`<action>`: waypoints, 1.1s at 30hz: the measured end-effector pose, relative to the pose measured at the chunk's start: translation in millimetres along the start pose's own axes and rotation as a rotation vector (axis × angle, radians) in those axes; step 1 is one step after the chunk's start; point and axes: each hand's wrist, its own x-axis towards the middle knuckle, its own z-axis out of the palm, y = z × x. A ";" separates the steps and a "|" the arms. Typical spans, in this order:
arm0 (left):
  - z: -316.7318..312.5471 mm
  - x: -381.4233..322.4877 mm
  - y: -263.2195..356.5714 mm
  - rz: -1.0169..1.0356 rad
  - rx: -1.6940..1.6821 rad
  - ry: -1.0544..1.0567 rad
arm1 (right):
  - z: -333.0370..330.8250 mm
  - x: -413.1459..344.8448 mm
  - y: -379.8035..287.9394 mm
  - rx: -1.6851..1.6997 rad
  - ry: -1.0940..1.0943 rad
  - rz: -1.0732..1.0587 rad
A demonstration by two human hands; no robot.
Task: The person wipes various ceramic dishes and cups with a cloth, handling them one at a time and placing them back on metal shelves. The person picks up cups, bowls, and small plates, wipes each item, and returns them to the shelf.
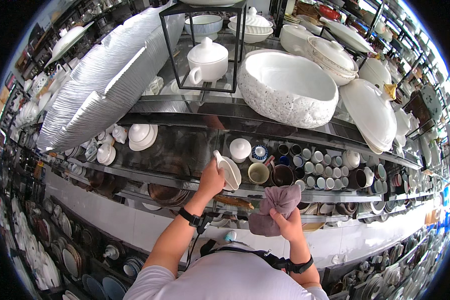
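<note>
My left hand (211,177) grips a white ceramic vessel, seemingly a sauce boat (230,174), by its raised end over the shelf's front edge. Bunched in my right hand (291,225) is a mauve cloth (276,210), held in front of the shelf. Just behind the sauce boat stand a white lidded jar (240,149) and a small blue-and-white pot (259,153). A beige cup (258,173) and a dark brown bowl (282,175) sit to its right. Farther right, small cups (318,168) stand in rows.
On the upper glass shelf are a large speckled white bowl (285,93), a black metal stand (235,63) around a white lidded cup (208,62), and a silver leaf-shaped tray (101,78) overhanging the front. A tilted white lidded dish (371,112) projects at right. Crowded shelves stand behind me.
</note>
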 end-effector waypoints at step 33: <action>12.1 -43.7 -0.5 0.076 0.081 -0.048 | -16.4 -10.0 19.6 -0.181 0.022 0.024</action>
